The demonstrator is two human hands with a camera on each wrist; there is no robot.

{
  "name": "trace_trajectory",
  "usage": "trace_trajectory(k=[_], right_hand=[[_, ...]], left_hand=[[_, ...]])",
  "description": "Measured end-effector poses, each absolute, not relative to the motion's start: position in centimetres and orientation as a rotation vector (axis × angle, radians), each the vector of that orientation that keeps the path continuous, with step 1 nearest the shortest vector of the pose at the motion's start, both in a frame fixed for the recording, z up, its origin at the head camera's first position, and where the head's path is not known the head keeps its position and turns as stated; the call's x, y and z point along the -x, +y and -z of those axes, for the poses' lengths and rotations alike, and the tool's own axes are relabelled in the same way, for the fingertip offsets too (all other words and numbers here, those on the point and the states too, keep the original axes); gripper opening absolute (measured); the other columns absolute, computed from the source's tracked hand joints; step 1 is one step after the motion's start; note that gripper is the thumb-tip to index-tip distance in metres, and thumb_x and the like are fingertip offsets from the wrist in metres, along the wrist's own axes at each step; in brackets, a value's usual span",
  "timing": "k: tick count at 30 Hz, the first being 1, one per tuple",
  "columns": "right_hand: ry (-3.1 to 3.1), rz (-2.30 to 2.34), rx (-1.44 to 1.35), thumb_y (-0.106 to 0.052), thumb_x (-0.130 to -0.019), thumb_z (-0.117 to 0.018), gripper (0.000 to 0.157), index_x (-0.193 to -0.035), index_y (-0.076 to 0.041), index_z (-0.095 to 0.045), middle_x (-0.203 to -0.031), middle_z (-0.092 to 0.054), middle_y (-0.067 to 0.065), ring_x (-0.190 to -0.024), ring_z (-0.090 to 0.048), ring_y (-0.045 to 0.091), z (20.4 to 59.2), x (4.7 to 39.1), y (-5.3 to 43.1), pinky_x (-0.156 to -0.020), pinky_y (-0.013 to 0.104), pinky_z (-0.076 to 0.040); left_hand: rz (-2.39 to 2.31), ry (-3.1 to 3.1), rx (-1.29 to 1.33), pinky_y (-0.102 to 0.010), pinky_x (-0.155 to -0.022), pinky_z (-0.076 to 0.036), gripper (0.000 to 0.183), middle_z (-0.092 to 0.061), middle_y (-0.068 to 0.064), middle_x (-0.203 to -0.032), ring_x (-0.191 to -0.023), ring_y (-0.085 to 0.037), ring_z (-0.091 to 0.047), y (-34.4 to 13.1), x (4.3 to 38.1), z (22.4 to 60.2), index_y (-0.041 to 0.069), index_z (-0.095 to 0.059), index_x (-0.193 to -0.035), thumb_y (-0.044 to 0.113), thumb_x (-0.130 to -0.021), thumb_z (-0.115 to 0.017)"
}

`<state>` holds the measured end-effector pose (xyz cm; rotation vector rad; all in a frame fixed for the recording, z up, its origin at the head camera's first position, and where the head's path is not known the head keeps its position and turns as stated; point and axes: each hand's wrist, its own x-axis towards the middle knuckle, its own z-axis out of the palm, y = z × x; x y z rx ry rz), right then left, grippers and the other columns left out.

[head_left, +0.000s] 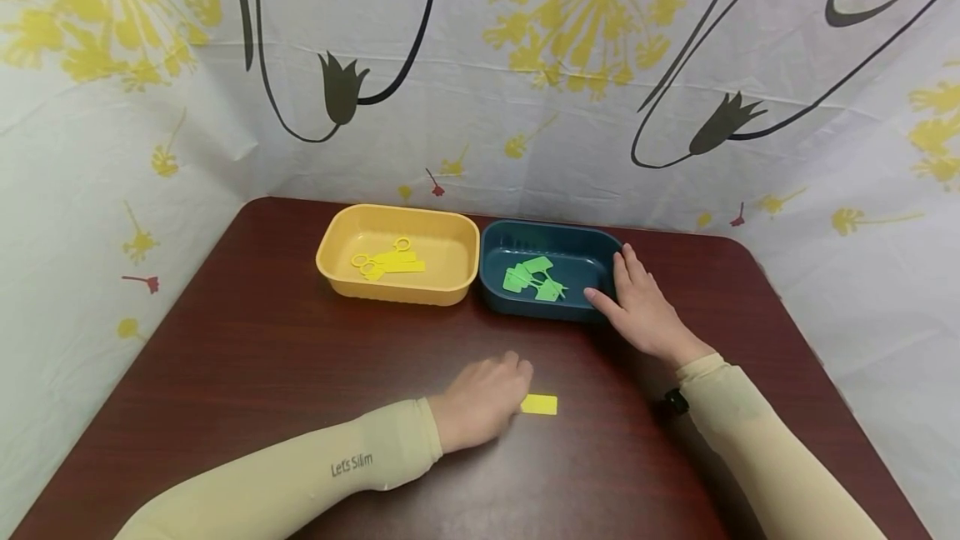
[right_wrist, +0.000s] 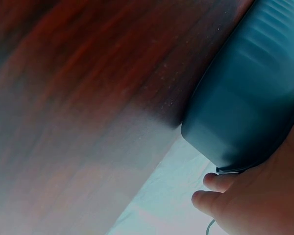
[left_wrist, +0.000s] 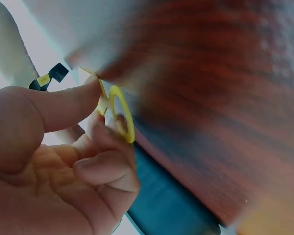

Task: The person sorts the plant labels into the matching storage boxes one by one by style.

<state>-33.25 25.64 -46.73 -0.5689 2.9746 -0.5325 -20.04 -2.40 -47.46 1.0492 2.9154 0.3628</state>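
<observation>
My left hand (head_left: 483, 398) is low over the middle of the table and pinches a flat yellow tag (head_left: 540, 404). In the left wrist view the tag's ring (left_wrist: 131, 129) shows beside thumb and fingers. My right hand (head_left: 648, 311) rests on the right end of a dark blue bin (head_left: 588, 267), its fingers spread along the rim. Inside that bin lie several green tags (head_left: 536, 277). To its left stands a yellow bin (head_left: 397, 292), holding several yellow tags (head_left: 395, 262) with rings. The right wrist view shows the blue bin's outer wall (right_wrist: 240, 103) beside the hand.
Both bins stand side by side near the back edge of the dark red-brown table (head_left: 300, 382). Patterned white cloth (head_left: 450, 65) hangs close behind the table and along both sides. A black band (head_left: 677, 401) is at my right wrist.
</observation>
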Motion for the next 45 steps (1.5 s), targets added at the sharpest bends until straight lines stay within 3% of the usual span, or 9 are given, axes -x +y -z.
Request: trace_trajectory(k=[14, 27, 35, 45], right_hand=[[2.984, 0.535, 0.575, -0.064, -0.102, -0.038, 0.096, -0.158, 0.002, 0.002, -0.166, 0.014, 0.016, -0.153, 0.004, 0.037, 46.8, 33.2, 25.7, -0.118, 0.060, -0.006], [2.993, 0.531, 0.557, -0.067, -0.100, -0.038, 0.098, -0.159, 0.001, 0.001, -0.167, 0.012, 0.015, -0.153, 0.003, 0.035, 47.0, 33.4, 25.7, -0.119, 0.058, -0.006], [2.984, 0.530, 0.537, -0.068, -0.099, -0.037, 0.099, -0.159, 0.001, 0.002, -0.167, 0.014, 0.013, -0.153, 0.003, 0.036, 46.8, 33.4, 25.7, -0.119, 0.059, -0.006], [2.981, 0.537, 0.550, -0.067, -0.100, -0.037, 0.098, -0.159, 0.001, 0.001, -0.167, 0.015, 0.013, -0.153, 0.003, 0.036, 46.8, 33.3, 25.6, -0.119, 0.059, -0.006]], left_hand=[[-0.521, 2.865, -1.180, -0.021, -0.052, -0.043, 0.020, -0.052, 0.008, -0.065, -0.058, -0.009, -0.048, -2.4, 20.4, 47.4, 0.013, -0.068, -0.085, 0.004, -0.077, -0.084], [-0.602, 2.830, -1.098, -0.020, -0.056, -0.044, 0.008, -0.057, 0.008, -0.066, -0.059, -0.008, -0.049, -2.5, 20.3, 46.0, 0.012, -0.074, -0.088, 0.011, -0.085, -0.082], [-0.640, 2.903, -1.124, -0.019, -0.059, -0.043, 0.010, -0.058, 0.011, -0.069, -0.063, -0.007, -0.049, -3.2, 20.5, 43.8, 0.016, -0.070, -0.086, 0.015, -0.087, -0.081], [-0.838, 2.934, -0.954, -0.022, -0.065, -0.046, 0.012, -0.058, 0.011, -0.073, -0.071, -0.010, -0.051, -4.7, 21.2, 41.0, 0.018, -0.070, -0.085, 0.021, -0.088, -0.081]])
